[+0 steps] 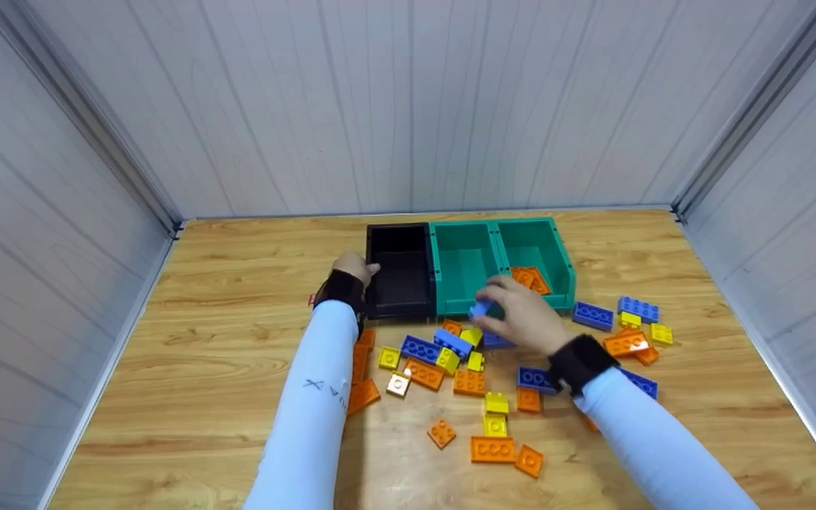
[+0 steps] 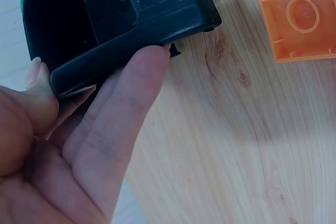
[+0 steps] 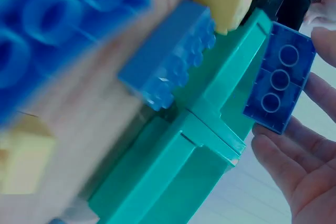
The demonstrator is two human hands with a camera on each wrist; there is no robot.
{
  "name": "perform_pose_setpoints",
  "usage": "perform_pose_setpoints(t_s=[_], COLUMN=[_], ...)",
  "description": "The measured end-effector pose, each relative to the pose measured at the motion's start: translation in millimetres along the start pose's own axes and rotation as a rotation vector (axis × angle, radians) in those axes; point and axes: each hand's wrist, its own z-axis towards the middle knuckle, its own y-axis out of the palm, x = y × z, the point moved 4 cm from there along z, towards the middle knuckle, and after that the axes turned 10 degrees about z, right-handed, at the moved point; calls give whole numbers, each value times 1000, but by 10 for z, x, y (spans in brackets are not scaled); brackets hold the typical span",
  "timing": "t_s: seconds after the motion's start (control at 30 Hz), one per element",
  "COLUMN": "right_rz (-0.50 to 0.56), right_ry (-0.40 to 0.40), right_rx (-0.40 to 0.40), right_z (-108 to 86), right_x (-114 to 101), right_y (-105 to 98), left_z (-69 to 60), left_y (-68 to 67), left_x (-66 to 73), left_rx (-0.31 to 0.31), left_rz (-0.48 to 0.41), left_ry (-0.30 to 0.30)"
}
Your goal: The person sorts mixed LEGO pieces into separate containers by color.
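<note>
My left hand (image 1: pixel 353 266) grips the left wall of the black bin (image 1: pixel 401 287). The left wrist view shows the thumb over the inside of its rim and the fingers (image 2: pixel 113 124) along the outside. My right hand (image 1: pixel 530 315) pinches a blue brick (image 1: pixel 479 309) near the front edge of the middle green bin (image 1: pixel 463 273). In the right wrist view, the round tubes on the underside of that blue brick (image 3: pixel 279 78) face the camera, with fingers and thumb at its edges. Orange bricks (image 1: pixel 530 279) lie in the right green bin (image 1: pixel 562 300).
Loose blue, yellow and orange bricks lie in front of the bins, among them an orange one (image 1: pixel 469 382) and a yellow one (image 1: pixel 496 403). More lie right of the bins, including a blue brick (image 1: pixel 639 309). White panel walls (image 1: pixel 408 106) enclose the wooden table (image 1: pixel 238 283).
</note>
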Motion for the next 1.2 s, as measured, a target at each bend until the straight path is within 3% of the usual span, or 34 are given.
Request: perform_pose_setpoints(t_s=[0.1,0.27,0.5,0.6,0.63,0.67,0.73,0.83,0.87,0.9,0.97,1.1,1.2], right_rz=[20,3,-37,-39,-40,-40,-37,-29,-29,-31,-36,-63,-66], right_ry=[37,72,129,137,132,130,123,92,78,62,27,0,14], right_rx=[2,-11,-75,-70,-68,-65,-58,-32,-21,-11,6,12,-12], right_z=[229,542,712,711,699,686,644,566,538,505,428,219,33], right_x=[26,61,193,254,268,281,294,283,269,253,217,165,161], right_y=[-27,4,175,211,216,218,204,134,99,59,-30,-191,-255], left_z=[-63,-54,-33,94,248,283,567,751,664,676,416,83,-11], left_y=[-29,-8,38,117,219,254,463,588,527,523,338,141,110], left_x=[21,22,73,79,24,18,-93,-151,-102,-94,27,152,166], left_rx=[34,43,28,9,6,6,63,50,42,20,-37,-4,13], left_rz=[21,27,55,77,100,112,156,188,174,170,146,127,126], left_ry=[13,6,9,9,13,25,68,76,69,57,29,41,52])
